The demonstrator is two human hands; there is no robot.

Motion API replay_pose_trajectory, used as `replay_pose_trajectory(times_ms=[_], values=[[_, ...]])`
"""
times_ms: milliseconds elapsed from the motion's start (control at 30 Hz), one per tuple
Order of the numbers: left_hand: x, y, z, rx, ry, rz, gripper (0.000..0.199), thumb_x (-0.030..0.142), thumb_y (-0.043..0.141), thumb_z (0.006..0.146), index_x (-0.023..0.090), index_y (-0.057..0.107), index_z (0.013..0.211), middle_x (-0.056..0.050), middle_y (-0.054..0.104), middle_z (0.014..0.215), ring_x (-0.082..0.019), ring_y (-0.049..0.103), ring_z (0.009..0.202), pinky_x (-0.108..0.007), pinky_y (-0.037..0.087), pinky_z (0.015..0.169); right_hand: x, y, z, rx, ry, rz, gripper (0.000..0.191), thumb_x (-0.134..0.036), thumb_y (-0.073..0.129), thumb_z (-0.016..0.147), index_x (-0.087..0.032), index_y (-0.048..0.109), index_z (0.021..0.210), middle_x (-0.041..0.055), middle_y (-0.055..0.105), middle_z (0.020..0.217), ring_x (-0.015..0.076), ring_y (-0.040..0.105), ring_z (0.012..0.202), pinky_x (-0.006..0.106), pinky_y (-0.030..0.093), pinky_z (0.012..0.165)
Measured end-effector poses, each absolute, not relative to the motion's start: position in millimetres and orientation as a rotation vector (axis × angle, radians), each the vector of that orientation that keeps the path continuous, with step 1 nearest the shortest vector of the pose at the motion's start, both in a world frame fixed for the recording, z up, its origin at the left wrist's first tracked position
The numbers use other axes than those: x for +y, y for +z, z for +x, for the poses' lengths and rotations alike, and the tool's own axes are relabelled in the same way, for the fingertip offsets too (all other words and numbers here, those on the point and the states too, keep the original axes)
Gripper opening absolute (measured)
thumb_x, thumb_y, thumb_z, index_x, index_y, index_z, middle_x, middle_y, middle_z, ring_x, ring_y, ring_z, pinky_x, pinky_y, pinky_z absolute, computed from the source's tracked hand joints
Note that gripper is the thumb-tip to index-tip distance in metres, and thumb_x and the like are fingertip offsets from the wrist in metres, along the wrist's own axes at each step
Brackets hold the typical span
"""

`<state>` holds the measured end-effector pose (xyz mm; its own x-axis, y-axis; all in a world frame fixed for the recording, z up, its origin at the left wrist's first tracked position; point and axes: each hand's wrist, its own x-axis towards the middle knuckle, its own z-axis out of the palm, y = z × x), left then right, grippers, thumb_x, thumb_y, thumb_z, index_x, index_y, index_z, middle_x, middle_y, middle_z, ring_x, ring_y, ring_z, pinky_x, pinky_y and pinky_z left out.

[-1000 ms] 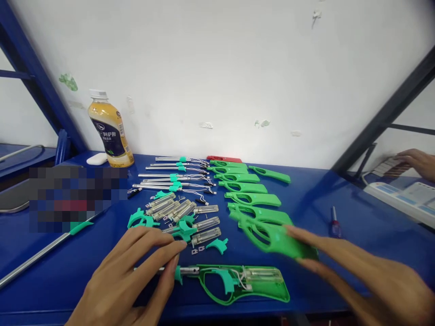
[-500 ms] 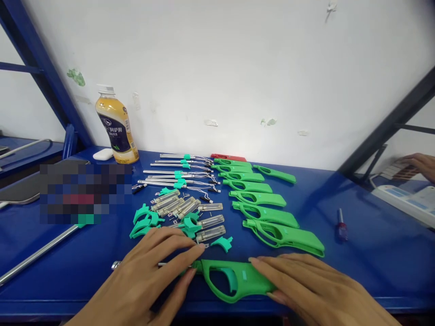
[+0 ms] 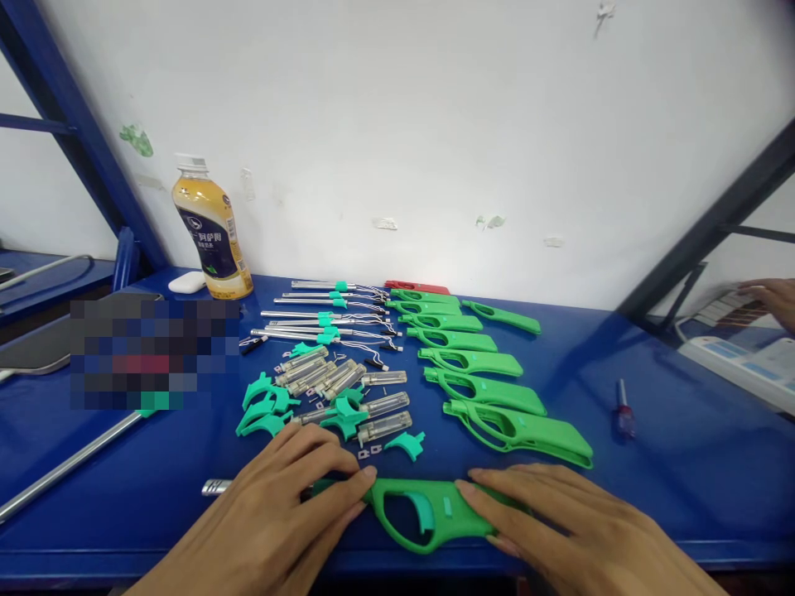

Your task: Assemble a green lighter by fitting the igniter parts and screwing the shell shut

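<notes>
My left hand (image 3: 279, 505), fingers bent, thumb and fingertips closed on front end of green lighter body (image 3: 444, 517); my right hand (image 3: 559, 517), fingers together and nearly straight, pressing its rear end; body lies at near edge of blue table (image 3: 683, 488); teal trigger (image 3: 423, 511) inside its loop; beyond body, loose teal piece (image 3: 407, 444) and clear tanks (image 3: 385, 426); green shells (image 3: 522, 432) behind it; screwdriver (image 3: 624, 418) right of it.

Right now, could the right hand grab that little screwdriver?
Probably yes: the screwdriver lies just beyond the right hand, and I see nothing between them. But that hand is holding the green lighter, so it would likely have to let go first.
</notes>
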<state>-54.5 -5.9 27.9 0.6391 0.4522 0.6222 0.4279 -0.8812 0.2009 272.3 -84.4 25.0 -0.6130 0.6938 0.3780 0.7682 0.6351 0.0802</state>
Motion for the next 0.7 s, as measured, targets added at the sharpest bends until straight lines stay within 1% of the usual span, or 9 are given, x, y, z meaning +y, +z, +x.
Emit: replay_pose_trajectory(times_ms=[67, 133, 200, 267, 367, 467, 533, 633, 700], values=[[-7.6, 21.9, -54.8, 0.769, 1.059, 2.783, 0.04, 0.006, 0.047, 0.108, 0.031, 0.072, 0.127, 0.003, 0.078, 0.113, -0.015, 0.07, 0.112, -0.028, 0.054, 0.108, -82.8, 31.6, 272.5, -2.592, -0.347, -1.164, 0.05, -0.04, 0.033, 0.118, -0.025, 0.067, 0.151, 0.0088, 0.083, 0.13, 0.0241, 0.083, 0.111, 0.034, 0.069, 0.092], [-7.7, 17.2, -53.9, 0.788, 1.062, 2.782, 0.043, 0.004, 0.047, 0.105, 0.032, 0.072, 0.125, 0.002, 0.077, 0.113, -0.016, 0.07, 0.112, -0.03, 0.054, 0.107, -81.2, 39.2, 271.6, -2.642, -0.358, -1.159, 0.045, -0.039, 0.041, 0.116, -0.025, 0.068, 0.149, 0.0067, 0.083, 0.13, 0.022, 0.083, 0.11, 0.03, 0.069, 0.09], [-6.2, 14.9, -52.6, 0.796, 1.088, 2.795, 0.041, 0.005, 0.047, 0.104, 0.031, 0.073, 0.12, 0.0, 0.077, 0.108, -0.018, 0.071, 0.106, -0.032, 0.056, 0.098, -80.3, 45.4, 269.3, -2.642, -0.373, -1.18, 0.04, -0.035, 0.046, 0.115, -0.027, 0.07, 0.146, 0.0038, 0.084, 0.128, 0.02, 0.085, 0.105, 0.026, 0.069, 0.085], [-4.4, 15.0, -51.6, 0.788, 1.093, 2.809, 0.037, 0.007, 0.047, 0.103, 0.03, 0.074, 0.114, -0.001, 0.076, 0.101, -0.019, 0.07, 0.097, -0.032, 0.057, 0.089, -80.7, 49.1, 266.0, -2.601, -0.385, -1.207, 0.039, -0.029, 0.046, 0.114, -0.029, 0.073, 0.142, 0.0027, 0.085, 0.123, 0.0196, 0.086, 0.098, 0.026, 0.07, 0.079], [-4.3, 18.7, -49.7, 0.767, 1.02, 2.844, 0.038, 0.009, 0.046, 0.103, 0.029, 0.075, 0.117, -0.001, 0.075, 0.1, -0.019, 0.069, 0.095, -0.032, 0.056, 0.087, -82.5, 52.5, 261.3, -2.584, -0.342, -1.263, 0.042, -0.022, 0.044, 0.112, -0.028, 0.076, 0.138, 0.0038, 0.086, 0.12, 0.0207, 0.086, 0.093, 0.028, 0.071, 0.076], [-8.3, 21.3, -47.8, 0.782, 1.1, 2.854, 0.036, 0.012, 0.044, 0.108, 0.029, 0.074, 0.117, -0.001, 0.076, 0.101, -0.018, 0.07, 0.097, -0.033, 0.054, 0.093, -82.4, 55.5, 259.2, -2.59, -0.278, -1.303, 0.039, -0.026, 0.046, 0.113, -0.028, 0.079, 0.134, 0.0043, 0.086, 0.119, 0.0208, 0.086, 0.091, 0.03, 0.071, 0.077], [-11.9, 19.4, -50.3, 0.849, 1.127, 2.875, 0.037, 0.015, 0.043, 0.11, 0.031, 0.073, 0.126, 0.0, 0.077, 0.106, -0.019, 0.07, 0.105, -0.033, 0.052, 0.1, -80.9, 55.4, 259.1, -2.568, -0.305, -1.28, 0.039, -0.031, 0.045, 0.115, -0.028, 0.081, 0.129, 0.0042, 0.086, 0.119, 0.0209, 0.086, 0.092, 0.03, 0.072, 0.078], [-15.2, 11.4, -65.5, 0.981, 1.012, 3.035, 0.046, 0.018, 0.048, 0.109, 0.031, 0.063, 0.15, 0.001, 0.076, 0.133, -0.024, 0.065, 0.129, -0.038, 0.041, 0.119, -79.1, 47.6, 259.6, -2.497, -0.396, -1.191, 0.042, -0.037, 0.043, 0.117, -0.03, 0.083, 0.124, 0.0031, 0.087, 0.115, 0.0197, 0.087, 0.092, 0.027, 0.071, 0.077], [-15.1, 7.0, -80.0, 1.085, 0.936, 3.14, 0.05, 0.024, 0.053, 0.108, 0.028, 0.057, 0.157, 0.0, 0.071, 0.146, -0.029, 0.062, 0.136, -0.045, 0.031, 0.128, -80.3, 38.0, 260.0, -2.414, -0.435, -1.173, 0.045, -0.038, 0.039, 0.118, -0.031, 0.083, 0.124, 0.0023, 0.088, 0.112, 0.0187, 0.087, 0.091, 0.025, 0.07, 0.075]])
